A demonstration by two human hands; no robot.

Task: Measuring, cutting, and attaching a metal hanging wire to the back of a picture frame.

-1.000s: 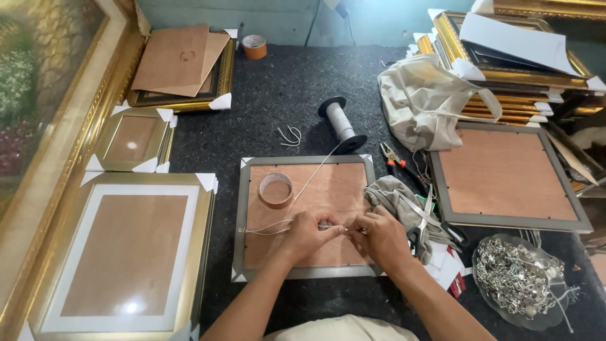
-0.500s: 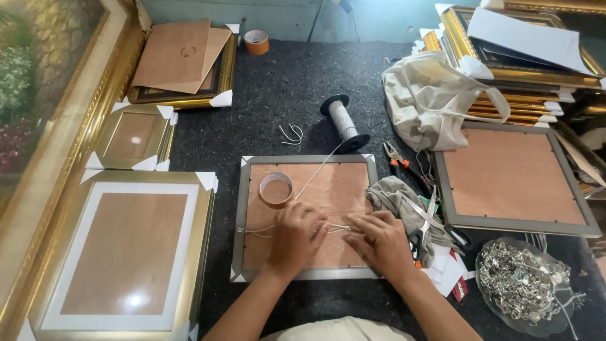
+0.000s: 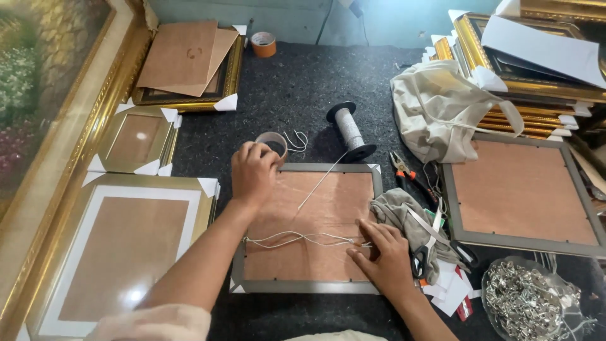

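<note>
On the dark felt worktable (image 3: 303,82), a grey-framed picture with brown backing board (image 3: 312,230) lies face down. Thin white hanging cord (image 3: 297,239) stretches across it, light and limp, best pinched near its knotted end. Right hand (image 3: 382,256) presses that end with flat, narrow fingers. Left hand (image 3: 252,170), which a second ago worked beside the right, now closes on a small round tape roll (image 3: 273,144) at the frame's top edge
</note>
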